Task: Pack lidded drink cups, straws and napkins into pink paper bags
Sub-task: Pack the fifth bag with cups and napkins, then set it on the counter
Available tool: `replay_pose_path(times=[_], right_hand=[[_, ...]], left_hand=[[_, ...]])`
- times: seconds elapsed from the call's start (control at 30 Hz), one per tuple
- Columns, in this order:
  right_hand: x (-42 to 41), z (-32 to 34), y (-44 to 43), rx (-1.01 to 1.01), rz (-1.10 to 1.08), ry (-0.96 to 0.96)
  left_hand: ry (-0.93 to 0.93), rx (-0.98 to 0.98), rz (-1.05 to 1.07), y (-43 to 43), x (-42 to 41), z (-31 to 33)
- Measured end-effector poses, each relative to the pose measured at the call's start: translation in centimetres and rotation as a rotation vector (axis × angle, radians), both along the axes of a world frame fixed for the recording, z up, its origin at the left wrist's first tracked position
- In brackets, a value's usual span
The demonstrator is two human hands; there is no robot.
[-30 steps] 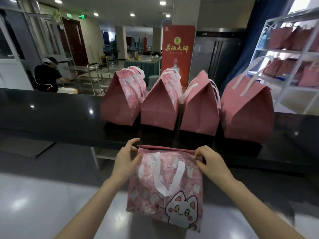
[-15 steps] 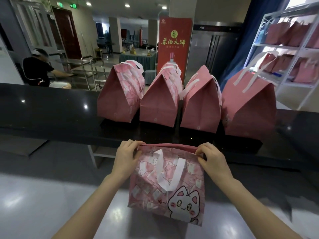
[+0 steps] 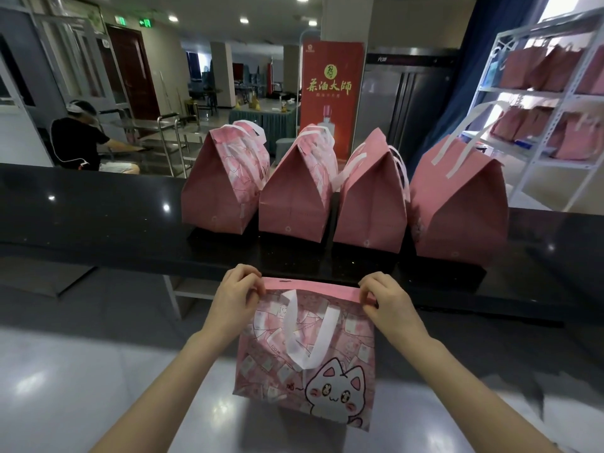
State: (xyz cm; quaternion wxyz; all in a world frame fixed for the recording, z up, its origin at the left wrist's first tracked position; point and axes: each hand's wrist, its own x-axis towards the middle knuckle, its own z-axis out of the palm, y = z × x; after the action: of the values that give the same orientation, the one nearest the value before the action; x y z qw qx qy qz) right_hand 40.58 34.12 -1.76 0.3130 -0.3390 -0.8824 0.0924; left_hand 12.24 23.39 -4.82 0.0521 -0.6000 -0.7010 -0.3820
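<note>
- Pinching the top corners of the pink paper bag (image 3: 305,351), my left hand (image 3: 232,295) and right hand (image 3: 387,302) hold it just before the bench (image 3: 98,217).
- I should crease its folded rim evenly, keeping both corners level.

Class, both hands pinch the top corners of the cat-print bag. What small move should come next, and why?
Probably lift the cat-print bag up onto the black counter, beside the four bags. The left hand and right hand pinch its flattened top edge, so it looks finished, and those four stand closed in a row there.
</note>
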Motion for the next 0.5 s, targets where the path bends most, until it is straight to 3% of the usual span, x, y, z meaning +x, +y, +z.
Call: replay_pose_path(times=[0.2, 0.5], right_hand=[[1.1, -0.1, -0.4, -0.064, 0.057, -0.102], [2.1, 0.3, -1.2, -0.218, 0.029, -0.067]], left_hand=[[-0.055, -0.056, -0.044, -1.8, 0.9, 0.1], [-0.155, -0.070, -0.006, -3.4, 3.1, 1.1]])
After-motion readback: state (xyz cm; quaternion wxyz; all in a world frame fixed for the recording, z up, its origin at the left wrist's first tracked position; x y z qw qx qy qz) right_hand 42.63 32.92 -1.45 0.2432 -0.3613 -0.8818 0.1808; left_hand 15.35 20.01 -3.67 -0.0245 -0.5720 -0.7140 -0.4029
